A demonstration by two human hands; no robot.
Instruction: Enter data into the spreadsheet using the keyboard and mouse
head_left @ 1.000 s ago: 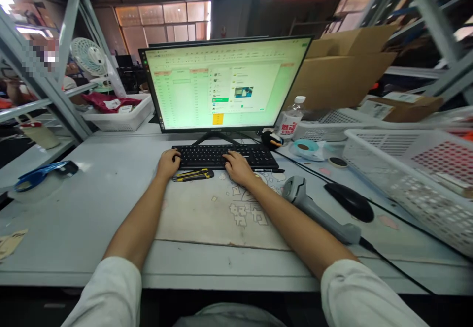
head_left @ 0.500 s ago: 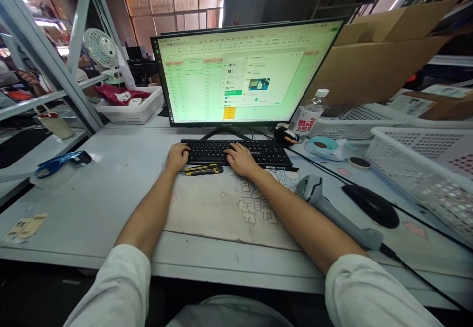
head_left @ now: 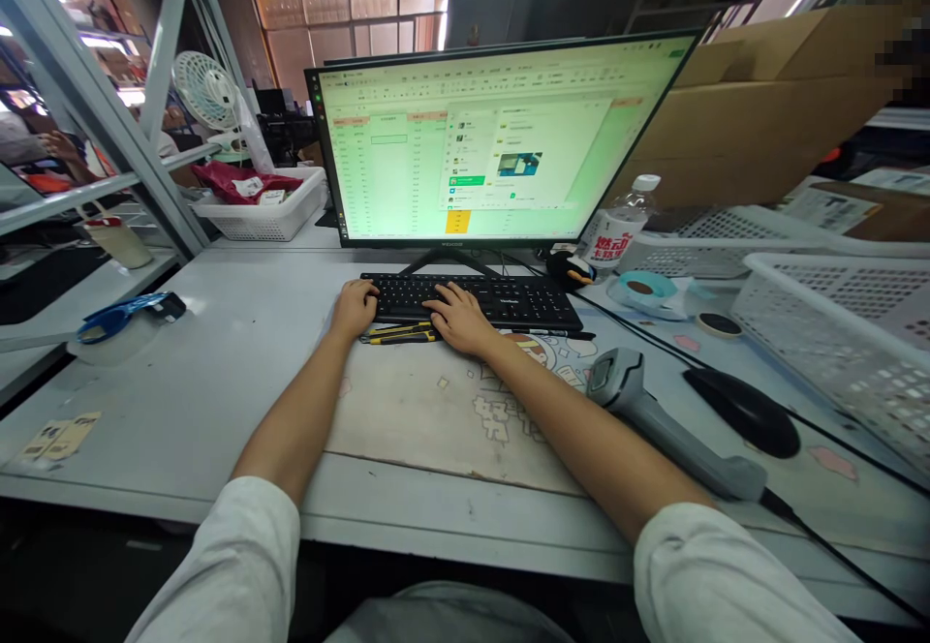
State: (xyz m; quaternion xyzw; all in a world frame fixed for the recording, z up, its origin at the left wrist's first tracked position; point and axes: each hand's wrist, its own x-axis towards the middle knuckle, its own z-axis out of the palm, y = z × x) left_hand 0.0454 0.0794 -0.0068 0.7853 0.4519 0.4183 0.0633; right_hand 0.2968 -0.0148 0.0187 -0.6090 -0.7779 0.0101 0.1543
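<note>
A black keyboard (head_left: 523, 306) lies below the lit monitor (head_left: 407, 178), which shows a spreadsheet with a chat window over it. My left hand (head_left: 356, 308) rests at the keyboard's left end, fingers on the keys and nothing held. Over the middle keys, my right hand (head_left: 459, 319) has its fingers spread, also holding nothing. Just in front of the keyboard lies a yellow and black utility knife (head_left: 396, 334), its right end partly covered by my right hand. A black pen (head_left: 559, 333) lies along the front edge, to the right.
Right of my forearm lie a grey barcode scanner (head_left: 675, 430) and a black mouse (head_left: 741, 413). Behind them stand a bottle (head_left: 617, 227), a roll of teal tape (head_left: 643, 287) and a white basket (head_left: 814, 323). A blue tape dispenser (head_left: 120, 323) sits at the left.
My right hand has shifted left along the keyboard, now covering the knife's right end. My left hand stays at the left keys. The view has swung slightly left.
</note>
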